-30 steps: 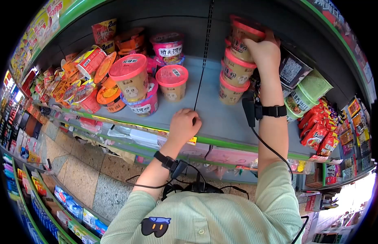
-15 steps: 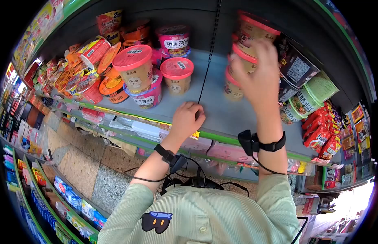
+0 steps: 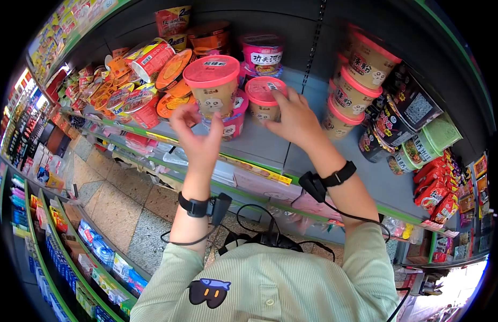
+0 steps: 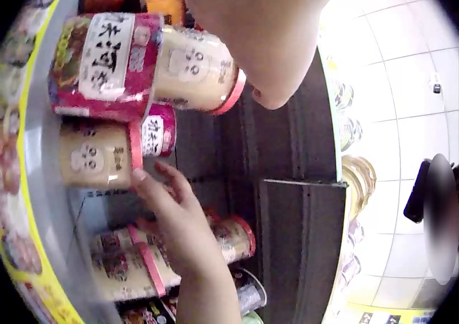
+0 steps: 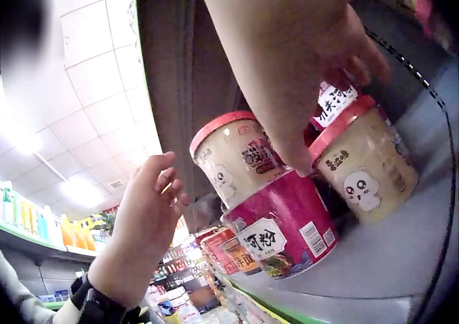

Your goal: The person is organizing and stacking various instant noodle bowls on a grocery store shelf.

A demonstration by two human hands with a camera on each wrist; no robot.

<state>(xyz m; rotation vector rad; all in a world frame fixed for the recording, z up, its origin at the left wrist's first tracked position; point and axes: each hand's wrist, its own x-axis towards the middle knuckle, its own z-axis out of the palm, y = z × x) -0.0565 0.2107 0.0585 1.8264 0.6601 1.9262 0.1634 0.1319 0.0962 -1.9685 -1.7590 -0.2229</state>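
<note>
Shop | shelf (image 3: 385, 182) of stacked cups (image 3: 352, 97) | yellow label strip (image 3: 254, 168) | aisle floor (image 3: 110, 201)

Grey shelf (image 3: 378, 180): lone tan cup (image 3: 261, 114), pink tub (image 3: 234, 129), tan cup stack (image 3: 349, 96), red packets (image 3: 432, 192).

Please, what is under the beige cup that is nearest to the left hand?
Under the beige cup is a magenta cup, which stands on the grey shelf. Most of the magenta cup's top is covered by the beige one, so its lid cannot be described.

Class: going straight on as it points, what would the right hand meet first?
Most likely the lone tan cup: fingers of the right hand overlap its lid in the head view, though contact is unclear.
</note>
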